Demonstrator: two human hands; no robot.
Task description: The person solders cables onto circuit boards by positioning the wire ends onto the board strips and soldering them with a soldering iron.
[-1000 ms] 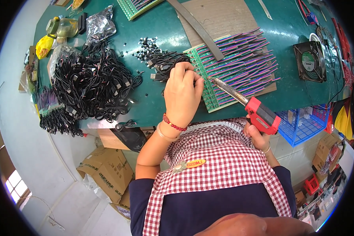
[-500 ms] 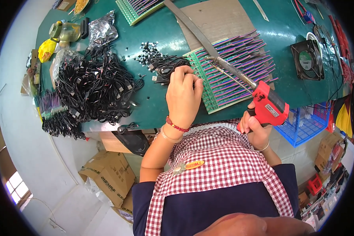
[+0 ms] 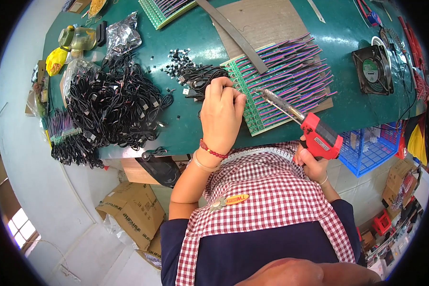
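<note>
My right hand (image 3: 311,165) grips a red soldering gun (image 3: 321,137) by its handle. The gun's metal tip reaches up and left over a panel of green circuit boards (image 3: 249,102), close to my left fingertips. Rows of boards there carry pink, blue and black wires (image 3: 295,71) that fan out to the right. At the panel's left edge, my left hand (image 3: 221,109) is closed, thumb and fingers pinched together. Black USB cables (image 3: 202,78) come out from under these fingers; the exact bit pinched is hidden.
A big heap of black cables (image 3: 114,105) lies left. Small metal connectors (image 3: 178,62) are scattered behind my left hand. A metal strip (image 3: 236,35) lies across the panel and cardboard (image 3: 267,24). At right are a black fan (image 3: 372,71) and a blue crate (image 3: 367,150).
The soldering gun and my right hand have shifted slightly, the tip moving down from the metal strip's end towards my left fingertips. My left hand has barely moved.
</note>
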